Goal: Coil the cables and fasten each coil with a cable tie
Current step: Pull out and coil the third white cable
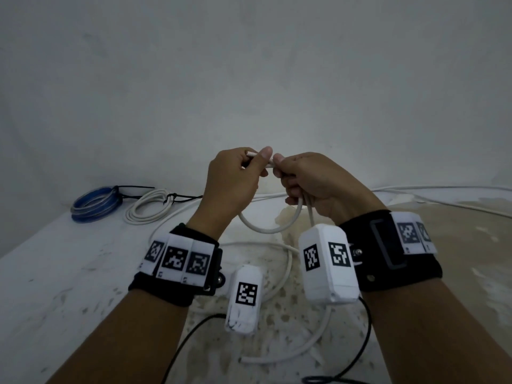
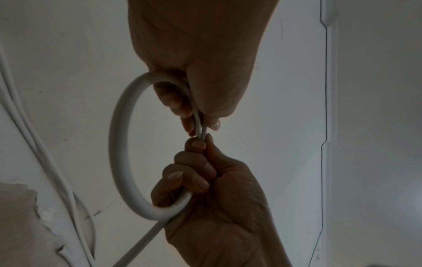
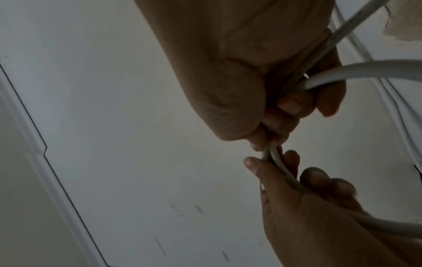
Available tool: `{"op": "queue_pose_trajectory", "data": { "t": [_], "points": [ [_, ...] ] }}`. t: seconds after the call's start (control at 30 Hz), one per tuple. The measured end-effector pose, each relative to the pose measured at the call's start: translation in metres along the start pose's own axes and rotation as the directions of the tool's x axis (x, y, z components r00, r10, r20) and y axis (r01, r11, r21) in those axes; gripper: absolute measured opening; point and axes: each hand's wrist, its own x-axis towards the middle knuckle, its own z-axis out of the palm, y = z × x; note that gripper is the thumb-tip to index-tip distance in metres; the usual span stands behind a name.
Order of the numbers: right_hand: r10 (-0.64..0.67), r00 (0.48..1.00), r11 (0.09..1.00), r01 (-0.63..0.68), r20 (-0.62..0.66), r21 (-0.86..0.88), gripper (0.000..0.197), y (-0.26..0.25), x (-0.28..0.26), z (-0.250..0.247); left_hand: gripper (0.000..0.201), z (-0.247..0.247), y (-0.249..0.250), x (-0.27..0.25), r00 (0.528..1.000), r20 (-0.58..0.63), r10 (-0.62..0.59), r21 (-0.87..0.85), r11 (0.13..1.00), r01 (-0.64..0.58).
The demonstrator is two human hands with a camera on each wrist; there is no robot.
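A white cable (image 1: 266, 230) hangs as one small loop between my two raised hands, above the table. My left hand (image 1: 257, 159) pinches the loop's top between thumb and fingers, and a short cable end sticks out above the thumb. My right hand (image 1: 282, 167) grips the cable right beside it, fingers curled round two strands. In the left wrist view the loop (image 2: 118, 144) runs from my left hand (image 2: 196, 115) down to my right hand (image 2: 200, 171). In the right wrist view, my right hand (image 3: 274, 126) meets my left hand (image 3: 285, 177) on the cable (image 3: 365, 72).
A blue coil (image 1: 94, 203) and a white coil (image 1: 151, 207), each bound with a black cable tie, lie at the table's back left. The cable's loose length (image 1: 288, 261) trails over a lace cloth (image 1: 277, 328). A black cord (image 1: 188, 336) crosses near me. More white cable (image 1: 443, 188) runs along the wall.
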Motion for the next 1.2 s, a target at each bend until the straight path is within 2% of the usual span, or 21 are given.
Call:
{"op": "queue_pose_trajectory", "data": {
  "t": [0.1, 0.17, 0.2, 0.23, 0.27, 0.33, 0.37, 0.4, 0.47, 0.53, 0.6, 0.63, 0.67, 0.73, 0.8, 0.87, 0.9, 1.0, 1.07, 1.13, 1.2],
  "points": [
    [0.001, 0.997, 0.998, 0.004, -0.073, 0.064, 0.034, -0.007, -0.003, -0.005, 0.038, -0.019, 0.01, -0.002, 0.994, -0.053, -0.092, 0.108, 0.989, 0.098],
    [-0.006, 0.992, 0.994, 0.02, -0.129, 0.111, 0.035, -0.019, -0.008, -0.007, 0.033, -0.038, 0.025, -0.011, 0.99, -0.073, -0.117, 0.089, 0.988, 0.123],
    [-0.014, 0.988, 0.989, 0.036, -0.151, 0.147, 0.035, -0.028, -0.011, -0.008, 0.038, -0.045, 0.035, -0.018, 0.987, 0.002, -0.163, 0.049, 0.986, 0.162],
    [-0.022, 0.985, 0.98, 0.055, -0.169, 0.19, 0.035, -0.036, -0.015, -0.009, 0.043, -0.048, 0.047, -0.028, 0.961, 0.134, -0.242, 0.01, 0.97, 0.243],
    [-0.03, 0.982, 0.969, 0.074, -0.184, 0.237, 0.035, -0.045, -0.021, -0.01, 0.046, -0.047, 0.061, -0.04, 0.896, 0.303, -0.326, -0.019, 0.937, 0.348],
    [-0.046, 0.977, 0.939, 0.113, -0.207, 0.326, 0.034, -0.061, -0.033, -0.009, 0.053, -0.037, 0.082, -0.06, 0.676, 0.604, -0.422, -0.038, 0.832, 0.553],
    [-0.05, 0.975, 0.921, 0.13, -0.218, 0.367, 0.034, -0.068, -0.04, -0.008, 0.058, -0.031, 0.089, -0.067, 0.575, 0.704, -0.418, -0.081, 0.757, 0.649],
    [-0.054, 0.972, 0.902, 0.145, -0.229, 0.406, 0.035, -0.073, -0.047, -0.008, 0.062, -0.023, 0.095, -0.071, 0.504, 0.773, -0.385, -0.151, 0.66, 0.736],
    [-0.065, 0.965, 0.865, 0.181, -0.252, 0.467, 0.035, -0.082, -0.061, -0.009, 0.072, -0.011, 0.102, -0.073, 0.443, 0.835, -0.325, -0.283, 0.437, 0.854],
    [-0.085, 0.955, 0.85, 0.218, -0.284, 0.48, 0.035, -0.086, -0.074, -0.011, 0.075, -0.002, 0.108, -0.068, 0.417, 0.84, -0.348, -0.375, 0.184, 0.909],
    [-0.104, 0.935, 0.852, 0.26, -0.34, 0.454, 0.033, -0.086, -0.085, -0.014, 0.066, 0.007, 0.111, -0.061, 0.422, 0.828, -0.369, -0.486, -0.1, 0.868],
    [-0.106, 0.921, 0.855, 0.276, -0.374, 0.438, 0.033, -0.084, -0.089, -0.016, 0.056, 0.011, 0.113, -0.058, 0.437, 0.803, -0.405, -0.544, -0.2, 0.815],
    [-0.103, 0.906, 0.861, 0.288, -0.41, 0.42, 0.034, -0.082, -0.092, -0.019, 0.043, 0.014, 0.116, -0.056, 0.463, 0.753, -0.468, -0.615, -0.247, 0.749],
    [-0.093, 0.868, 0.874, 0.306, -0.488, 0.378, 0.036, -0.078, -0.096, -0.026, 0.02, 0.016, 0.126, -0.054, 0.534, 0.6, -0.595, -0.752, -0.192, 0.631],
    [-0.094, 0.819, 0.887, 0.328, -0.567, 0.326, 0.038, -0.076, -0.099, -0.036, 0.021, 0.017, 0.134, -0.055, 0.577, 0.478, -0.662, -0.826, -0.117, 0.551],
    [-0.105, 0.77, 0.9, 0.343, -0.63, 0.269, 0.04, -0.076, -0.1, -0.046, 0.023, 0.019, 0.141, -0.059, 0.654, 0.381, -0.653, -0.839, 0.053, 0.542],
    [-0.115, 0.748, 0.905, 0.35, -0.654, 0.242, 0.04, -0.077, -0.1, -0.05, 0.024, 0.02, 0.144, -0.062, 0.701, 0.36, -0.615, -0.831, 0.13, 0.541],
    [-0.159, 0.69, 0.917, 0.368, -0.706, 0.153, 0.041, -0.077, -0.1, -0.058, 0.034, 0.018, 0.145, -0.062, 0.795, 0.343, -0.5, -0.746, 0.37, 0.554],
    [-0.186, 0.677, 0.926, 0.363, -0.712, 0.103, 0.042, -0.073, -0.099, -0.058, 0.018, 0.007, 0.146, -0.059, 0.86, 0.347, -0.374, -0.611, 0.606, 0.51],
    [-0.187, 0.697, 0.932, 0.349, -0.692, 0.099, 0.041, -0.066, -0.097, -0.054, 0.015, -0.005, 0.142, -0.053, 0.906, 0.323, -0.274, -0.445, 0.801, 0.4],
    [-0.176, 0.742, 0.926, 0.347, -0.647, 0.146, 0.041, -0.058, -0.094, -0.044, 0.014, -0.015, 0.138, -0.046, 0.932, 0.274, -0.236, -0.361, 0.873, 0.327]
  ]
}}
